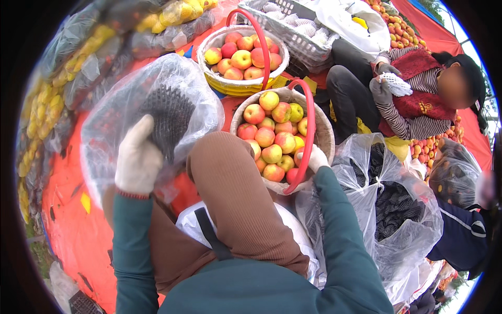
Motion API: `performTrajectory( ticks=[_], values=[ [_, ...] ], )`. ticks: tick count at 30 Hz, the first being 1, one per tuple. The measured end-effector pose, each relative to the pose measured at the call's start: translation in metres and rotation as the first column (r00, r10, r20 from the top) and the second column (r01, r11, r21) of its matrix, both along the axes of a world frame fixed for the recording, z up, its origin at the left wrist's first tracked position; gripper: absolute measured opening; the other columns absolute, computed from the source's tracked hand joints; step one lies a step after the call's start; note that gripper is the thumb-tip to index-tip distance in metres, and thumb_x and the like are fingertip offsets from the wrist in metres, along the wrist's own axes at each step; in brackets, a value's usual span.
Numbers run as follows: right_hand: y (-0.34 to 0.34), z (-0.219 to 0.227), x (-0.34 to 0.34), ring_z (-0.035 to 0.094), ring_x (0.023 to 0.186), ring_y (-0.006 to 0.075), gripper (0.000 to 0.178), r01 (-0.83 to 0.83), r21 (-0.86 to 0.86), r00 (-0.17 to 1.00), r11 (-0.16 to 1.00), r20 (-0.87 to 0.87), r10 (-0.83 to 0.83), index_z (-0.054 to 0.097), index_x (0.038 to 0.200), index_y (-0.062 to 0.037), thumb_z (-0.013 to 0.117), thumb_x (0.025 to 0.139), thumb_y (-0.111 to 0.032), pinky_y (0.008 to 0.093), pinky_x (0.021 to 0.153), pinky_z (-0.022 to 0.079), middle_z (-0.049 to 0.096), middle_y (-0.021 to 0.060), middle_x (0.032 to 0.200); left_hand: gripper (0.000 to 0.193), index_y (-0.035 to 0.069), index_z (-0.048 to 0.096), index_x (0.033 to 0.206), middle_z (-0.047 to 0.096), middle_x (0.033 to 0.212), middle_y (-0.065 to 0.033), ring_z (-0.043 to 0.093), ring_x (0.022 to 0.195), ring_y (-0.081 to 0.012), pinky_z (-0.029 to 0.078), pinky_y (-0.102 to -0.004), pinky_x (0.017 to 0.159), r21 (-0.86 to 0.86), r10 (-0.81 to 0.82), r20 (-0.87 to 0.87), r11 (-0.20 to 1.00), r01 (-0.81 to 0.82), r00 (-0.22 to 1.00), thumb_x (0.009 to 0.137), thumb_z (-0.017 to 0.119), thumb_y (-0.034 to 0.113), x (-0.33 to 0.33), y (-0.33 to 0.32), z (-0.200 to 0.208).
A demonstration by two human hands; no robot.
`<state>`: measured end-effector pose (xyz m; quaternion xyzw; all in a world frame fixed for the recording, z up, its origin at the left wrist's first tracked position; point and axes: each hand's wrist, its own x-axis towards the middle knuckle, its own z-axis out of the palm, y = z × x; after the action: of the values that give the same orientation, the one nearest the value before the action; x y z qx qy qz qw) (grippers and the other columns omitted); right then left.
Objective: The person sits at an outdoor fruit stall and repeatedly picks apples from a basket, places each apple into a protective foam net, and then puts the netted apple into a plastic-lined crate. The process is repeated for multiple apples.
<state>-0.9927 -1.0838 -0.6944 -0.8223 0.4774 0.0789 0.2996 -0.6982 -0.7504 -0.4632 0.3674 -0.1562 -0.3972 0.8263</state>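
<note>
My left hand (138,157), in a pale glove, is closed at the edge of a black foam net (170,118), which looks slightly smeared by motion. The net lies against a large clear plastic bag (117,104). At the right rim of the near basket (327,131), my gloved right hand (316,159) reaches in behind the red handle (309,123). Its fingers, partly hidden, curl at an apple (299,155) there. Red and yellow apples (265,136) fill this basket.
A second apple basket (205,68) stands beyond. A clear bag of black foam nets (395,206) sits by my right arm. A grey crate (293,26) of white-netted fruit is at the back. A co-worker (413,94) at right holds a white foam net (396,85).
</note>
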Motion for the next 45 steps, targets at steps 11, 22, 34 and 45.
performTrajectory(
  ticks=[11,22,34,45],
  values=[
    [0.080,0.183,-0.014,0.045,0.118,0.0234,0.073,-0.088,0.448,0.106,0.890,0.892,-0.438,0.033,0.132,0.0059,0.069,0.072,-0.016,0.0354,0.100,0.038,0.044,0.0148,0.129,0.036,-0.006,0.050,0.117,0.057,0.116,-0.0146,0.055,0.108,-0.0244,0.041,-0.0372,0.096,0.166,0.129,0.182,0.973,-0.160,0.975,0.089,0.051,0.016,-0.012,0.013,-0.005],
    [0.212,0.258,0.089,0.033,0.129,0.0235,0.077,-0.485,0.347,0.213,0.803,0.937,-0.276,0.027,0.136,0.0081,0.061,0.070,-0.011,0.0342,0.106,0.028,0.035,0.0149,0.137,0.060,0.001,0.045,0.123,0.058,0.110,-0.0134,0.053,0.105,-0.0195,0.042,-0.0340,0.090,0.275,-0.137,0.650,0.959,-0.063,0.747,0.068,0.067,0.012,-0.099,0.011,0.033],
    [0.244,0.255,0.131,0.033,0.128,0.0239,0.071,-0.548,0.486,0.278,0.681,0.873,-0.400,0.028,0.136,0.0071,0.054,0.071,-0.008,0.0350,0.106,0.028,0.035,0.0166,0.137,0.058,0.001,0.048,0.120,0.058,0.107,-0.0118,0.055,0.097,-0.0174,0.045,-0.0331,0.086,0.262,-0.088,0.641,0.959,-0.110,0.762,0.067,0.069,0.014,-0.065,0.039,0.019],
    [0.240,0.232,0.128,0.035,0.128,0.0271,0.085,-0.422,0.003,0.233,0.906,0.967,0.106,0.028,0.135,0.0052,0.071,0.062,0.001,0.0376,0.106,0.030,0.033,0.0175,0.138,0.052,-0.003,0.042,0.125,0.053,0.114,-0.0091,0.051,0.100,-0.0145,0.045,-0.0291,0.086,0.096,-0.091,0.220,0.993,0.071,0.971,0.080,0.061,0.013,-0.058,0.030,0.006]
  ],
)
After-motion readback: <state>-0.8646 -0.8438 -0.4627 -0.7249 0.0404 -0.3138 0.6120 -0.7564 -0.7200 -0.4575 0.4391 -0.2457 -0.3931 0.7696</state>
